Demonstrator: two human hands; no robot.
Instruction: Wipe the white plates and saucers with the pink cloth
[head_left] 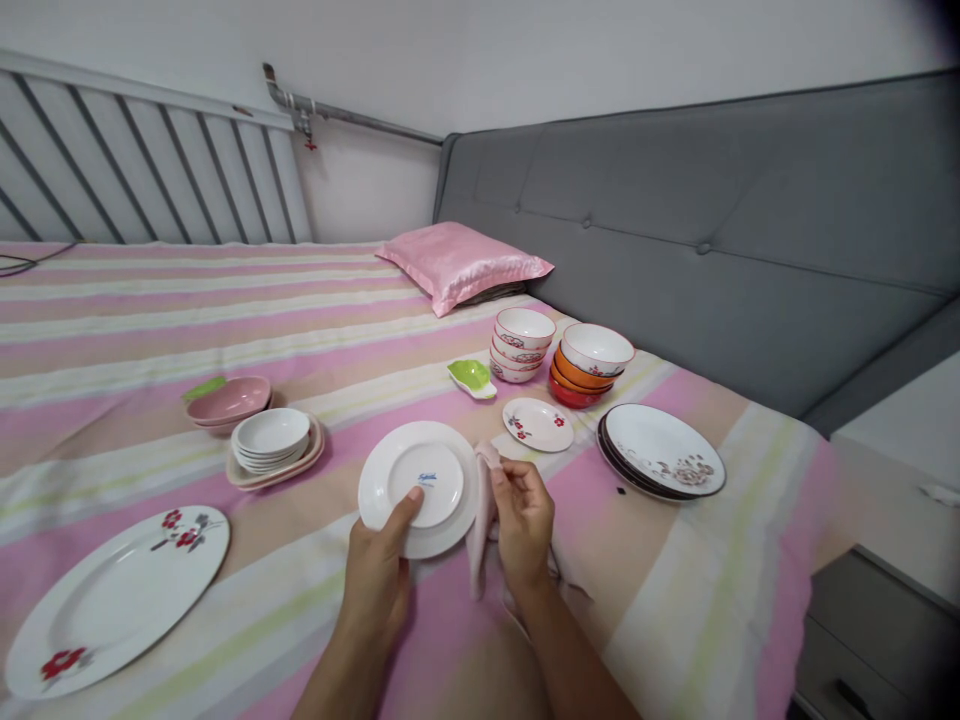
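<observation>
My left hand (382, 555) grips a round white plate (421, 437) by its near edge, thumb on the underside, which faces me with a small blue mark. Pinched in my right hand (523, 510) is a pale pink cloth (480, 540), held against the plate's right rim and hanging down below it. Just beyond the cloth lies a small white plate with red flowers (541, 425). A green leaf-shaped dish (472, 378) sits farther back.
Stacked bowls (523, 340) stand beside another bowl stack (592, 360). Dark-rimmed plates (660, 445) lie right. Left are small white dishes (271, 435), pink bowls (229, 402) and a large oval platter (120, 600). Behind are a pink pillow (465, 262) and grey headboard (675, 210).
</observation>
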